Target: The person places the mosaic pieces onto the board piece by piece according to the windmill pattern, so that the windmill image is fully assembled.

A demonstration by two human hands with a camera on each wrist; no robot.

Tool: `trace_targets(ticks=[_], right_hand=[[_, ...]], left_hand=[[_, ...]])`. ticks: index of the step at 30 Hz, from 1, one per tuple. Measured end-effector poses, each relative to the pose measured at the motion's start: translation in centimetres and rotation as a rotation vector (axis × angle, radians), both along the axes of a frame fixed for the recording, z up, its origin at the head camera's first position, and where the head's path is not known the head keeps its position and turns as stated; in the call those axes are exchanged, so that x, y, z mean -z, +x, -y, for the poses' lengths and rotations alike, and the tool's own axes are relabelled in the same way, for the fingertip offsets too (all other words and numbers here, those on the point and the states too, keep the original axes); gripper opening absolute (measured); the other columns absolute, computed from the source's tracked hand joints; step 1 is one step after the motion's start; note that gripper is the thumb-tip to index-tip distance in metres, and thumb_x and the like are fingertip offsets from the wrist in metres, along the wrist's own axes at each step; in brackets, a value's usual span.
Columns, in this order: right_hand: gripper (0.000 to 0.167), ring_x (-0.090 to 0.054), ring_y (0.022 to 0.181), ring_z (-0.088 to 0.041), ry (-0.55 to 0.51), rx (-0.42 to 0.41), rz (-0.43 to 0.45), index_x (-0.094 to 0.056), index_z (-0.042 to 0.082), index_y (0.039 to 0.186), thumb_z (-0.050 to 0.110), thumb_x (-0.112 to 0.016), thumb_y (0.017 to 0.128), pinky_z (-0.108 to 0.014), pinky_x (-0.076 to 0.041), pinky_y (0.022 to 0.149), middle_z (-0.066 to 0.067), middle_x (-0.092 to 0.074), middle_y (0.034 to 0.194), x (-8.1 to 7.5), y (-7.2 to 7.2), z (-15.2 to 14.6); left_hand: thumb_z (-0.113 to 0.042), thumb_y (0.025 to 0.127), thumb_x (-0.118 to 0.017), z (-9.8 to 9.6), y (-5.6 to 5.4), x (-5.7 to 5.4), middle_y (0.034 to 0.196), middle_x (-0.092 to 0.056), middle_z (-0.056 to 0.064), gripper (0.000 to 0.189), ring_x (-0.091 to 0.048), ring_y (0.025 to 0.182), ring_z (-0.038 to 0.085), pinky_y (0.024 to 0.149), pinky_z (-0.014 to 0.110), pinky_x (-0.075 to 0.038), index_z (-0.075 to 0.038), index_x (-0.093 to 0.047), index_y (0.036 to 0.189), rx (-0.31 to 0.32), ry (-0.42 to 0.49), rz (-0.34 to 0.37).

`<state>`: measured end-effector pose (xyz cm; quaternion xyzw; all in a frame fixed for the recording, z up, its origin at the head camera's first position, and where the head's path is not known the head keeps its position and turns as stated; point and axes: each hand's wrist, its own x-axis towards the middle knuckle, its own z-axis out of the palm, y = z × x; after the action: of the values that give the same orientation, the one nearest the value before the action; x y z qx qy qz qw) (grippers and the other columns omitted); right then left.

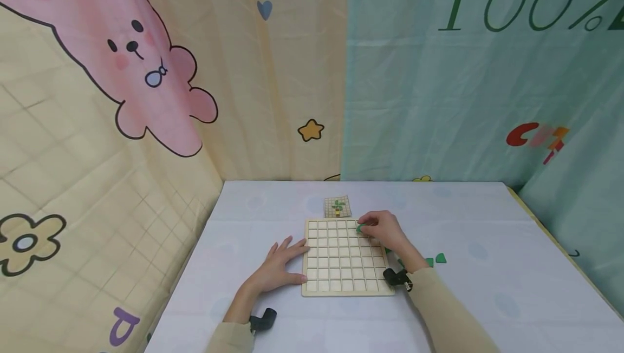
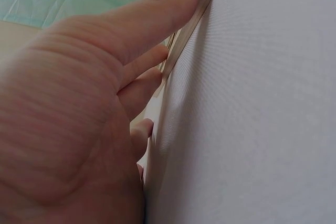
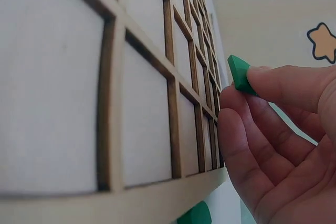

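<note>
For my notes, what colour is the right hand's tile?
The tile is green, clearest in right wrist view.

Beige backdrop cloth (image 1: 283,71) on L w/ pink rabbit print (image 1: 141,66), sm. blue heart (image 1: 265,10) & orange star (image 1: 311,130) to its R; outlined flower (image 1: 25,242) & purple letter (image 1: 114,331) lower L. Teal cloth (image 1: 414,87) on R: green "100%" (image 1: 531,4) up top, red/orange motif (image 1: 536,136) below. White tabletop (image 1: 478,309) in front.

Head view: bright, even | left wrist, I note: dimmer, soft shadow on tabletop (image 2: 273,103) | right wrist: near edge of board (image 3: 105,206) soft
</note>
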<state>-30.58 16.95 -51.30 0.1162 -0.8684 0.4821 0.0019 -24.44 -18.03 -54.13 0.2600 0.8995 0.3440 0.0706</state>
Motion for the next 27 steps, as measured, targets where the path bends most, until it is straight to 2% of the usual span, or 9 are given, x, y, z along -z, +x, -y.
trace_targets(ticks=[4, 18, 27], right_hand=[[0.015, -0.067, 0.085, -0.018, -0.012, -0.012, 0.014, -0.075, 0.005, 0.107, 0.007, -0.072, 0.093, -0.036, -0.057, 0.072, -0.001, -0.072, 0.094, -0.1, -0.1, 0.6], [0.013, -0.066, 0.082, -0.017, -0.022, -0.061, 0.028, -0.076, 0.005, 0.105, 0.006, -0.074, 0.091, -0.036, -0.056, 0.07, 0.0, -0.071, 0.089, -0.1, -0.8, 2.8], [0.011, -0.066, 0.083, -0.016, 0.02, -0.106, 0.012, -0.076, 0.008, 0.102, 0.008, -0.075, 0.091, -0.035, -0.056, 0.073, 0.003, -0.07, 0.089, 0.7, -1.2, 3.8]], left_hand=[[-0.052, 0.079, -0.081, 0.0, 0.1, -0.1, 0.161, -0.035, -0.003, 0.079, -0.008, 0.154, 0.033, 0.12, 0.059, 0.004, -0.023, -0.053, 0.147, 0.0, 0.009, 0.005], [-0.053, 0.079, -0.08, 0.1, 0.0, 0.0, 0.161, -0.035, -0.004, 0.08, -0.007, 0.154, 0.033, 0.12, 0.059, 0.004, -0.024, -0.052, 0.148, -0.004, 0.011, -0.004], [-0.054, 0.079, -0.08, 0.1, -0.1, 0.1, 0.161, -0.034, -0.004, 0.079, -0.007, 0.154, 0.032, 0.12, 0.058, 0.003, -0.025, -0.052, 0.148, 0.006, 0.002, -0.002]])
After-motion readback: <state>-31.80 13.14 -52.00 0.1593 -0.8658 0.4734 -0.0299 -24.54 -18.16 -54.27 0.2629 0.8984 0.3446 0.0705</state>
